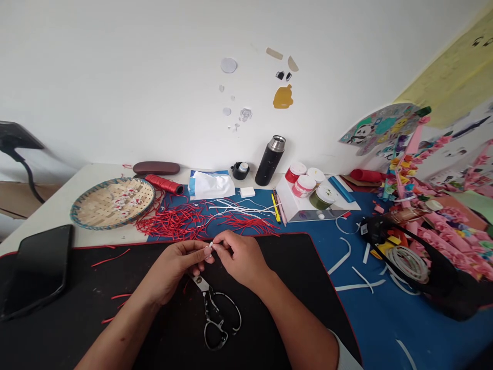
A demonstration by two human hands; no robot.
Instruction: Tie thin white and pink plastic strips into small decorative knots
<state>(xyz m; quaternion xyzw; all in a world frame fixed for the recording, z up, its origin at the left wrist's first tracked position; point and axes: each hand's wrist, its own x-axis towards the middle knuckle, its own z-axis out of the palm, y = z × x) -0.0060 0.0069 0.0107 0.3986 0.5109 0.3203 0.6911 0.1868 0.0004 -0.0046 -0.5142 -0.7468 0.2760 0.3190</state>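
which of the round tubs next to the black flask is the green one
The green tub, frontmost of the four and farthest from the flask; the other three are red and white.

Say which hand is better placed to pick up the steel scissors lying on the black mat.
Right, probably. The steel scissors on the black mat point their blades up at the left hand; their handle loops lie nearer the right hand. Both hands pinch a small white piece.
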